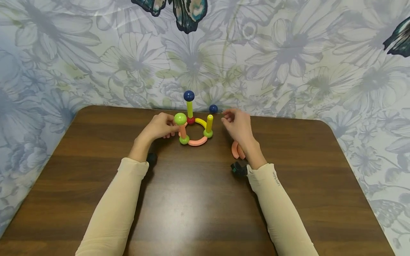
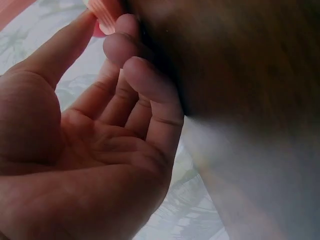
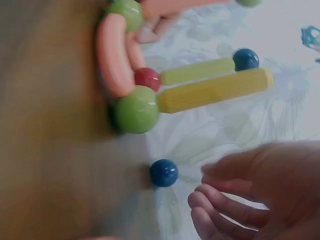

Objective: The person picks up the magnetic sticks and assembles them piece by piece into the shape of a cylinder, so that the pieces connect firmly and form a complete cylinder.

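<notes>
A ring of curved sticks and balls [image 1: 197, 142] stands near the table's back edge, with upright sticks on it. At its left side, my left hand [image 1: 161, 126] pinches the upright pink stick [image 1: 183, 131], which is topped by a green ball [image 1: 180, 118]. The left wrist view shows thumb and fingertips at the pink piece [image 2: 106, 14]. To the right of the ring, my right hand [image 1: 238, 126] hovers with loosely bent fingers and holds nothing. Nearby are a bare-topped yellow stick [image 3: 215, 91] and a loose blue ball [image 3: 164, 173].
Behind the ring's middle rises a light green stick [image 1: 190, 109] capped with a blue ball [image 1: 189, 95]. Two curved pink sticks [image 1: 235, 150] lie by my right wrist. A flower-patterned wall [image 1: 288, 71] stands right behind the wooden table [image 1: 192, 199].
</notes>
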`<state>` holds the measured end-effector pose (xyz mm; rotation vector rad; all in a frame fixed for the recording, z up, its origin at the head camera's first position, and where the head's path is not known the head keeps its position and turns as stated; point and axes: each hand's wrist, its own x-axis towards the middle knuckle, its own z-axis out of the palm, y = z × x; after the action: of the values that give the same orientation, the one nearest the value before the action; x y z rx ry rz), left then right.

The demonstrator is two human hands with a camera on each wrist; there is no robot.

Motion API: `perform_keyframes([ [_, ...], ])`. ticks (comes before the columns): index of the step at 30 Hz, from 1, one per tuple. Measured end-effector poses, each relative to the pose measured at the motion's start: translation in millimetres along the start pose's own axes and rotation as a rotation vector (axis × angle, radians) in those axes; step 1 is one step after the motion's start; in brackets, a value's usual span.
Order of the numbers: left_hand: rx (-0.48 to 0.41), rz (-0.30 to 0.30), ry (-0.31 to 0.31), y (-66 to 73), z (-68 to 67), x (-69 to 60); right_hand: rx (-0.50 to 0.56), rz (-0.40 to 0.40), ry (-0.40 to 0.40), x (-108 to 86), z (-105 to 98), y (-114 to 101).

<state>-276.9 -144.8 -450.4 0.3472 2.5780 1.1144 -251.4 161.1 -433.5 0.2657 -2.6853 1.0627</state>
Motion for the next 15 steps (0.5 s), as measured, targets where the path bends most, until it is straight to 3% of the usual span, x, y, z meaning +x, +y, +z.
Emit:
perform_keyframes([
  [7,-0.063,0.009,-0.023,0.5,-2.6,6.1,0.037,-0.003,0.036,38.4,4,-3],
  [15,-0.067,-0.02,-0.026,-6.0,-2.3,2.8,-0.029,0.046,-0.158,58.2,30,-1],
])
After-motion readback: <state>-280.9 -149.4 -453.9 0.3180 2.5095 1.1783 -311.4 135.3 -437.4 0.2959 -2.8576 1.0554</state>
